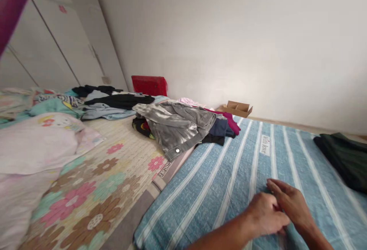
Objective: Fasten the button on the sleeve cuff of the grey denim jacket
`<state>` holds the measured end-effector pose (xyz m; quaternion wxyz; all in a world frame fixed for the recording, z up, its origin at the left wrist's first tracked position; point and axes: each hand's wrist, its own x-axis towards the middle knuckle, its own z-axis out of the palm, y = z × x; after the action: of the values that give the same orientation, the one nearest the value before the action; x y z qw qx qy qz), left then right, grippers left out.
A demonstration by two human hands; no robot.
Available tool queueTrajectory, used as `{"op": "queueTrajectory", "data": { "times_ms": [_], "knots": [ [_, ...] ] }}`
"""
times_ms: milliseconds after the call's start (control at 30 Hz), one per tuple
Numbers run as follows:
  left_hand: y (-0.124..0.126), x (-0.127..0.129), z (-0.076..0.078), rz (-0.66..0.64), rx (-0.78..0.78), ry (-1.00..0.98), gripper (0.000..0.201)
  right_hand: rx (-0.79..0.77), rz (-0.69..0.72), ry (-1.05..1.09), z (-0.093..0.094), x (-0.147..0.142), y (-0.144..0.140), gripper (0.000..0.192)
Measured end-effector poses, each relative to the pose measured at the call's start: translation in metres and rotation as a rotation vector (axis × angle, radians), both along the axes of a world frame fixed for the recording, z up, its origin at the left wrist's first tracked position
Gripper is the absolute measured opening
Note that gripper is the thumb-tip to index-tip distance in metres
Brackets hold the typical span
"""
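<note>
Both my hands rest close together low on the blue striped blanket [218,181] near the bottom right. My left hand [265,213] is curled, its fingertips meeting my right hand [291,204], whose fingers lie flat and point left along the fabric. The two hands touch each other and the blanket; whether they pinch a fold of it is hidden between them. A white label reading "with love" [265,145] is sewn on the blanket just beyond my hands.
A heap of clothes topped by a grey denim jacket [179,125] lies at the blanket's far left corner. Folded dark green cloth [344,158] sits right. Floral mat [94,189], pink bedding [37,143], red box [149,85], cardboard box [237,108] by the wall.
</note>
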<state>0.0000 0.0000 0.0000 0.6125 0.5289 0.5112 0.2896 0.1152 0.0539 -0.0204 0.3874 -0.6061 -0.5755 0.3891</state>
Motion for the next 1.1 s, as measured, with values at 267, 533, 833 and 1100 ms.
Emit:
{"op": "queueTrajectory", "data": {
  "times_ms": [267, 533, 833, 1100],
  "knots": [
    [0.008, -0.120, 0.028, 0.280, 0.255, 0.374, 0.019, 0.040, -0.044, 0.148, -0.010, -0.046, -0.006, 0.039],
    [0.009, -0.195, 0.023, 0.555, 0.333, 0.754, 0.012, -0.032, -0.018, 0.211, -0.014, -0.039, -0.007, 0.039],
    [0.004, -0.241, 0.044, 0.835, 0.529, 1.403, 0.026, -0.021, 0.000, 0.198, -0.015, -0.040, -0.007, 0.038],
    [0.009, -0.266, 0.038, 0.786, 0.357, 1.596, 0.033, -0.012, -0.005, 0.216, -0.012, -0.042, -0.007, 0.039]
  ]
}}
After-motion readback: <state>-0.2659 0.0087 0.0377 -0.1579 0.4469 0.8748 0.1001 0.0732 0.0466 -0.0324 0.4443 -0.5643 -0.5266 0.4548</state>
